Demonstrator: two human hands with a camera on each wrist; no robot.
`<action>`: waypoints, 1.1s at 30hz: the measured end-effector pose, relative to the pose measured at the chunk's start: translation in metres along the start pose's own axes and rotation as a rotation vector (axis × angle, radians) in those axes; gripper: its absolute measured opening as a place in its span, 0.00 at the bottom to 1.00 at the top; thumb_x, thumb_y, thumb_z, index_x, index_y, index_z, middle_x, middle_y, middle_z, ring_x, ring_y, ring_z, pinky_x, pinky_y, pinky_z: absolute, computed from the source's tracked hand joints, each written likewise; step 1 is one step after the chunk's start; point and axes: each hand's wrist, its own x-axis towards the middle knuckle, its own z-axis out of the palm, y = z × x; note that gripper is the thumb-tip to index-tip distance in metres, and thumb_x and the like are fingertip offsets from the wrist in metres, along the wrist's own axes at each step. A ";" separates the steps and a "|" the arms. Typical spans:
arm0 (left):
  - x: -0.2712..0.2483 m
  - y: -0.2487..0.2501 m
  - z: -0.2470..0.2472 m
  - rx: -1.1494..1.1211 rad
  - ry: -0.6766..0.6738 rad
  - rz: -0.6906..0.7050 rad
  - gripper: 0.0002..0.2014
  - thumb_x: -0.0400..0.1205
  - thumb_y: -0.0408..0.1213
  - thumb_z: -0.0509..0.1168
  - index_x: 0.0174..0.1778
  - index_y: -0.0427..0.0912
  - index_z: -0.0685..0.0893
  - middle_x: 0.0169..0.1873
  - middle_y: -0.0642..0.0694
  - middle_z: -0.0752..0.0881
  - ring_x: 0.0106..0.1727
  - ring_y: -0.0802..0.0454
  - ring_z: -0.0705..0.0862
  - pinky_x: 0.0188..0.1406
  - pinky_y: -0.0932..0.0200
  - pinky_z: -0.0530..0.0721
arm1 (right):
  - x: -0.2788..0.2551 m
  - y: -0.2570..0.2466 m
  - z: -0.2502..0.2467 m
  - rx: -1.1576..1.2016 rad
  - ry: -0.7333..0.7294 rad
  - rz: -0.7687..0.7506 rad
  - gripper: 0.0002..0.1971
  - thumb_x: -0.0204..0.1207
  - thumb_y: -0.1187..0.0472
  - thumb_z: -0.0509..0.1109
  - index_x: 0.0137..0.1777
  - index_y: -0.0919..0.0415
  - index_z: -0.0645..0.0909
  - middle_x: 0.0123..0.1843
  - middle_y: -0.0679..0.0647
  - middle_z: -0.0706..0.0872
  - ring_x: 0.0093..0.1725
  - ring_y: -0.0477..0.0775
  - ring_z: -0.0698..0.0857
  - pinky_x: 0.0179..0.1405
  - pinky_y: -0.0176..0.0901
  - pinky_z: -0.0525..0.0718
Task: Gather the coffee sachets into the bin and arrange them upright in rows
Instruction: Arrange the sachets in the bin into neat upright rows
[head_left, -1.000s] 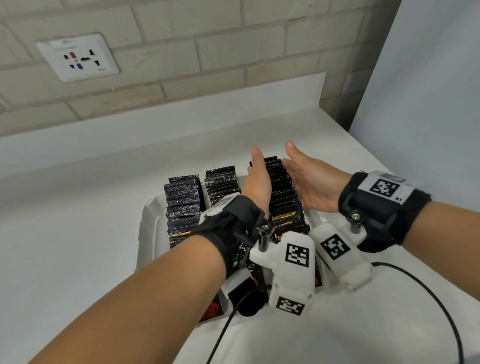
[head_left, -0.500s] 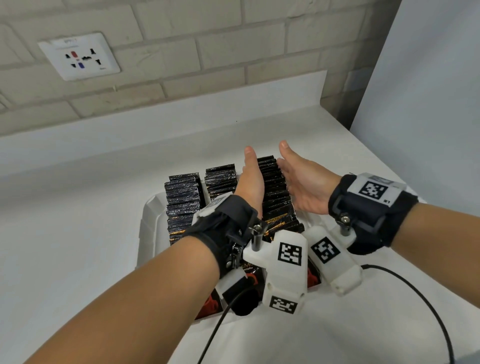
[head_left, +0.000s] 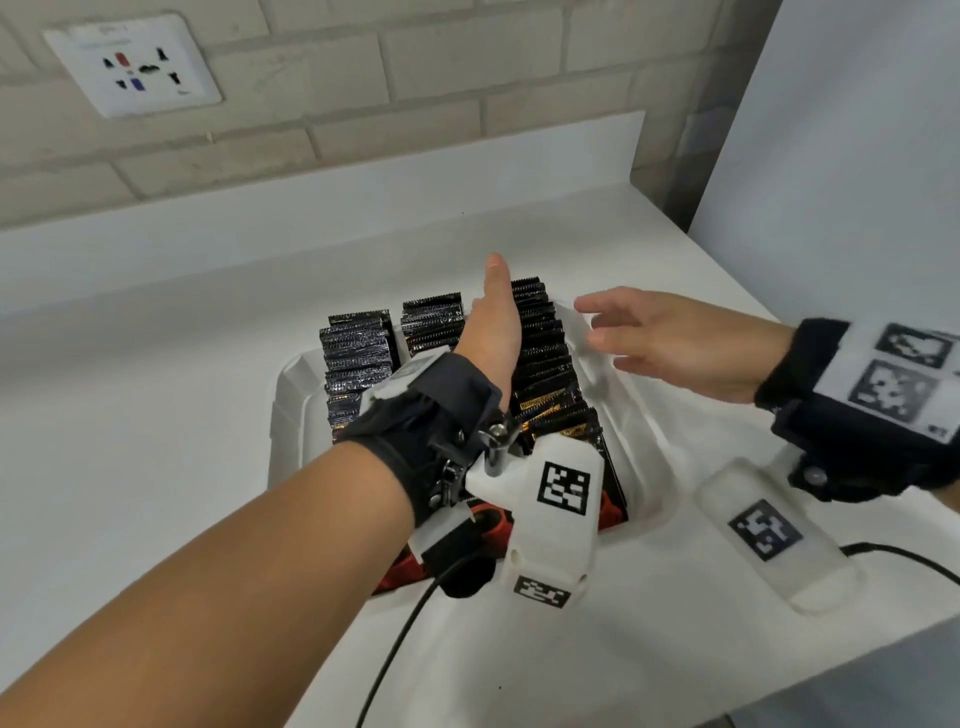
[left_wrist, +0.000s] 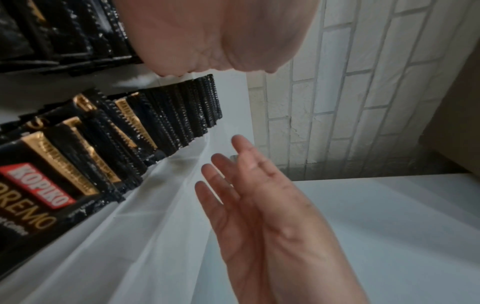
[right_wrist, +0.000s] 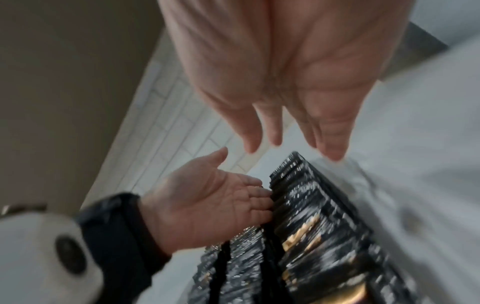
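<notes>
A white bin (head_left: 291, 395) on the counter holds three rows of black coffee sachets standing upright: a left row (head_left: 356, 358), a middle row (head_left: 431, 325) and a right row (head_left: 545, 364). My left hand (head_left: 493, 322) is flat, fingers straight, standing on edge between the middle and right rows and touching the right row's left side (right_wrist: 293, 205). My right hand (head_left: 670, 338) is open with spread fingers, hovering over the bin's right rim, apart from the right row (left_wrist: 166, 127). The right hand (left_wrist: 254, 195) holds nothing.
The bin sits on a white counter (head_left: 130, 467) against a brick wall with a socket plate (head_left: 132, 65). A pale panel (head_left: 857, 156) stands at the right. A black cable (head_left: 909, 561) runs across the counter near its front right edge.
My right hand has pulled away to the right, off the right row of sachets, and its fingers have spread. My left hand stays flat against the row's left side.
</notes>
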 end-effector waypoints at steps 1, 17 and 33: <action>-0.013 0.007 0.001 0.026 -0.020 0.007 0.51 0.66 0.76 0.48 0.74 0.37 0.71 0.70 0.38 0.77 0.68 0.41 0.78 0.69 0.42 0.75 | -0.004 0.000 -0.002 -0.150 0.005 -0.059 0.18 0.82 0.60 0.61 0.71 0.55 0.71 0.65 0.49 0.78 0.66 0.44 0.75 0.59 0.26 0.71; -0.080 0.039 -0.070 0.330 -0.179 0.286 0.11 0.83 0.41 0.61 0.60 0.54 0.79 0.66 0.53 0.79 0.70 0.56 0.75 0.77 0.54 0.66 | -0.019 0.007 0.046 -1.082 -0.684 0.008 0.19 0.82 0.65 0.52 0.67 0.56 0.79 0.62 0.48 0.82 0.59 0.50 0.78 0.60 0.37 0.73; -0.089 -0.016 -0.067 0.505 -0.376 0.001 0.38 0.76 0.49 0.68 0.81 0.49 0.59 0.76 0.52 0.70 0.74 0.58 0.70 0.77 0.51 0.66 | -0.007 0.012 0.052 -0.958 -0.613 -0.023 0.20 0.84 0.62 0.52 0.72 0.53 0.75 0.72 0.43 0.76 0.68 0.46 0.74 0.65 0.31 0.66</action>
